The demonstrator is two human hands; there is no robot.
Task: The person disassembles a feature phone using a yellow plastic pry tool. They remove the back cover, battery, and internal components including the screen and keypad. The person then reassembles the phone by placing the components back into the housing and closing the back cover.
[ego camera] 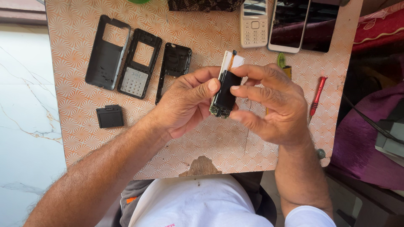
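Two hands meet above the middle of the surface (84, 138), which has an orange and white swirl pattern, and together they hold a small phone circuit board with a dark screen (225, 94). The left hand (185, 103) pinches the board from the left side, with the thumb pressed on the edge of the screen. The right hand (273, 105) pinches it from the right side, with the fingertips on the screen edge and near the white top part. The board stands nearly upright, a little tilted, and it is lifted above the surface, not lying on it.

On the surface at the left, three black phone shell parts lie side by side: a back cover (106, 52), a keypad frame (139, 64) and a middle frame (174, 69). Below them a small black battery (110, 116) lies apart. At the top edge there is a white keypad phone (254, 23), and just beside it two smartphones (304, 25) with dark screens. A red screwdriver (316, 98) lies to the right of the right hand, and a green brush (281, 60) shows just behind that hand.
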